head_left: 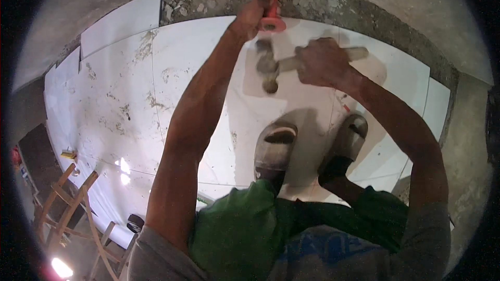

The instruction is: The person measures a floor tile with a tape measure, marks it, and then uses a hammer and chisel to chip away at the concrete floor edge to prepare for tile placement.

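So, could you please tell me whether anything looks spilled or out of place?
Yes: dirty smears streak the white tiles left of the left hand, looking odd beside the cleaner area around the sandals.

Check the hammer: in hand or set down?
In hand. The right hand is closed around the hammer, its handle end sticking out past the fist.

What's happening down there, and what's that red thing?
A person has a tool with a round red guard gripped in the left hand, up by the rough, bare strip along the wall. The right hand holds a hammer by its handle. The hammer's head looks blurred and shows close to the guard, with a gap between them. The person's sandals are on white tiles, which have dirty smears on them.
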The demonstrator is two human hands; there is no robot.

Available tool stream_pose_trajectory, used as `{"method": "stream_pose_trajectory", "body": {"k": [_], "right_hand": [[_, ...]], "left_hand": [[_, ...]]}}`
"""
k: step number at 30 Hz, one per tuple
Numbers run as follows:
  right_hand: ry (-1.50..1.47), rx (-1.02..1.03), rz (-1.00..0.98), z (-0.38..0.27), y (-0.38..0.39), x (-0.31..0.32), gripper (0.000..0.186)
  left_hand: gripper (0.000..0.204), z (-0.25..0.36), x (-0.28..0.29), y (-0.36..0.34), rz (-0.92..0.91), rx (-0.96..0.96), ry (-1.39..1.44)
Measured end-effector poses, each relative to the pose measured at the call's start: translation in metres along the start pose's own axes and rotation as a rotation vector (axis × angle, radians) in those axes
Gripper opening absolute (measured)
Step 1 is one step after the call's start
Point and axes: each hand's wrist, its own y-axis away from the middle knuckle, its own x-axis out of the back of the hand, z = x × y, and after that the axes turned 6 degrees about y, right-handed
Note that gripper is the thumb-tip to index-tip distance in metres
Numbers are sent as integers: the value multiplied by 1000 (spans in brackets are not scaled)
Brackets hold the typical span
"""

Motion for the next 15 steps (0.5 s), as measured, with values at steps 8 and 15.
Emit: {"method": "stream_pose_trajectory", "body": {"k": [8,15], "right_hand": [[214,168,-414,-2,-10,42,34],[54,587,-193,-41,18,15,29]], "left_hand": [[26,-2,-11,1,-87,-126,-169],[26,2,-3,-3,2,9,41]]}}
